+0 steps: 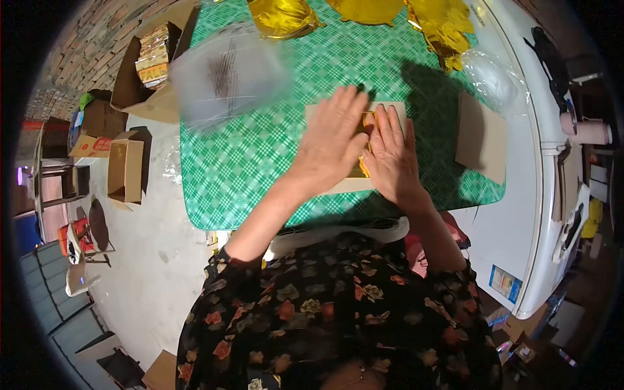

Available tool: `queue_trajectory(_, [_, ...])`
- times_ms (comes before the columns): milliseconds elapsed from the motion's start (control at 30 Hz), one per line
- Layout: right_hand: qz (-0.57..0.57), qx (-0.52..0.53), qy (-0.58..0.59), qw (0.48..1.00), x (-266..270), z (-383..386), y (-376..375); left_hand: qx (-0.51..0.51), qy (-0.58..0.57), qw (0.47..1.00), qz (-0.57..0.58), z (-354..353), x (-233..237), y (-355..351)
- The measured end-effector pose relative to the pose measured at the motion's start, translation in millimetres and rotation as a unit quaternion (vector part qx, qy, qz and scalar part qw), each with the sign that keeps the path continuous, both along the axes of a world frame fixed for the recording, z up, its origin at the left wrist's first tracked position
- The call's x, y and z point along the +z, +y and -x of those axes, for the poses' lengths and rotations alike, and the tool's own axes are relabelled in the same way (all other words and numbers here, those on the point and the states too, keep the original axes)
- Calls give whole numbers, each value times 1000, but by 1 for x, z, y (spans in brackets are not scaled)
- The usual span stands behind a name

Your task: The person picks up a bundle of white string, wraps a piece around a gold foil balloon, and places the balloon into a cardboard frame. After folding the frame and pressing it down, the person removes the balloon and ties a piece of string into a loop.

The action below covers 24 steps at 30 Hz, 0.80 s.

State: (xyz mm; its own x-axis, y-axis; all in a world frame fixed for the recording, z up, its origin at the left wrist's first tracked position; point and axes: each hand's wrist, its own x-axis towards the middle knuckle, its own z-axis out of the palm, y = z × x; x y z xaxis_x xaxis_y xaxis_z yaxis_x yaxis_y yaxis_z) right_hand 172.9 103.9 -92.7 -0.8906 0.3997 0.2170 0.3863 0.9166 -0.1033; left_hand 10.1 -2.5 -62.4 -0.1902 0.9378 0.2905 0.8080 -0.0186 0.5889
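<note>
**Desk:** What is at the centre?

**Photographer:** A gold foil piece [368,125] lies on a cardboard sheet [344,187] near the front edge of the counter [260,162]. Both palms cover most of it. The left hand [331,140] and right hand [392,159] lie flat side by side, with the fingers [348,104] stretched out, slightly fanned and pressing down. They pinch nothing.

**Desk:** What are the risks?

**Photographer:** As I judge it, thin foil can crease or tear under uneven pressure. The sheet could also slide on the slick green checked cloth, carrying the foil askew. A clear plastic bag [227,78], blurred at the far left of the counter, looks light enough to slip off.

**Desk:** And the surroundings?

**Photographer:** More crumpled gold foil [442,26] sits along the far edge, and a second cardboard sheet [481,136] lies to the right. A white appliance [520,214] stands against that side. To the left, open cardboard boxes [127,166] stand on a concrete floor [156,260] below a brick wall [91,39], and one box [153,62] holds gold-wrapped packs.
</note>
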Motion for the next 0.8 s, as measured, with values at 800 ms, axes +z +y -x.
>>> queue_trajectory(800, [95,-9,160,982,35,-51,75,30,128,990,40,-38,-34,11])
